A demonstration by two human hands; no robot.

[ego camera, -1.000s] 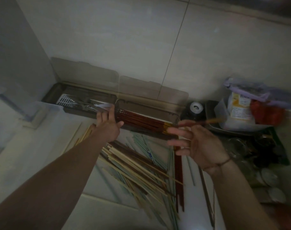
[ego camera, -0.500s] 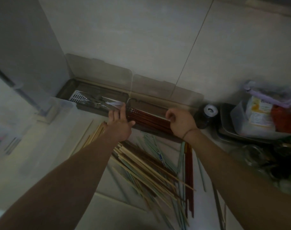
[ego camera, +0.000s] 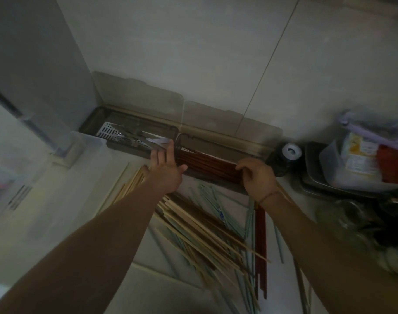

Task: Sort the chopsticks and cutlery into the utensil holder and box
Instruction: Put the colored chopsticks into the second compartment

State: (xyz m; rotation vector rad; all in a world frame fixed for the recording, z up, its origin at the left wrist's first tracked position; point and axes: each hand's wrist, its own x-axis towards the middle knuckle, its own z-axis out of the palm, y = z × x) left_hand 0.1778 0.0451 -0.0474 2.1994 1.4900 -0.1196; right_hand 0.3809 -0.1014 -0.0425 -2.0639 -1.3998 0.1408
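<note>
Two long grey boxes stand with lids open against the tiled wall. The left box holds metal cutlery. The right box holds a bundle of red-brown chopsticks. My left hand is flat with fingers stretched, touching the bundle's left ends. My right hand curls its fingers over the bundle's right ends. A loose pile of tan, pale green and dark chopsticks lies on the counter below both hands, with red ones along its right side.
A clear plastic container stands at the left beside a grey panel. A black jar with a white cap sits right of the boxes. Further right are a metal tray with packets and some glassware.
My right hand held one chopstick above the counter, then came down onto the right end of the bundle in the box. My left hand has stayed at the bundle's left end.
</note>
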